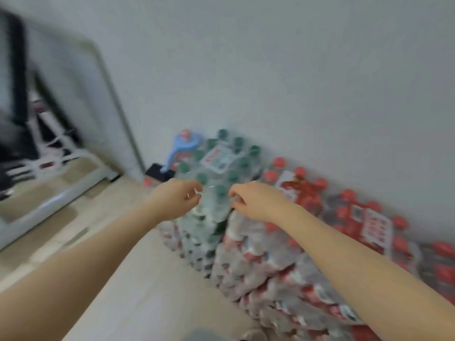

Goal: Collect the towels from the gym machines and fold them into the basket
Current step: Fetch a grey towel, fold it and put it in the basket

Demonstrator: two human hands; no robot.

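Observation:
No towel and no basket show in this blurred head view. Both my bare arms reach forward over the floor. My left hand and my right hand hover side by side just in front of a shrink-wrapped pack of green-capped bottles. The fingers of each hand are loosely curled with a gap to the thumb, and nothing is in either. A grey patch at the bottom edge is too blurred to identify.
Several wrapped packs of red-capped bottles line the white wall to the right. A blue-handled jug and a small black object sit in the corner. A tall mirror leans at left, reflecting gym equipment. Pale floor lies below my arms.

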